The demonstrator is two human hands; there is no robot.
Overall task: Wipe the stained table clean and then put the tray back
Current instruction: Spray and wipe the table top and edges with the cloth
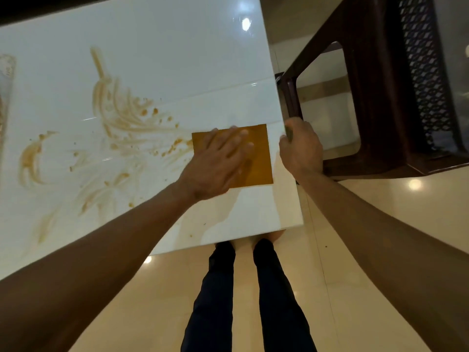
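1. I judge the wiping barely begun. The white glossy table (157, 47) carries brown streaks, smears and crumbs (121, 118) over most of its middle and its 9 o'clock side.
2. Only the corner nearest me, toward 5 o'clock, looks treated: a pale wet film lies there with a few dark specks in it.
3. The yellow-orange wiping cloth (256, 158) lies flat on the table at the 3 o'clock end of the stains, its left edge touching the nearest brown smear.
4. My left hand (218, 163) presses on the cloth with fingers straight and slightly spread, palm down; it grips nothing, only bears on the cloth.
5. My right hand (300, 148) sits at the table's 3 o'clock edge, fingers curled. A small dark object shows at its top, but I cannot tell whether it holds that or grips the table edge.
6. The tray (6, 80): at the 9 o'clock border I see only a sliver of something that may be it; I cannot be sure.
7. Left to do, by my reckoning: nearly all the stained area, then returning the tray.
8. A dark brown plastic chair (380, 85) stands beside the table at 2 o'clock.
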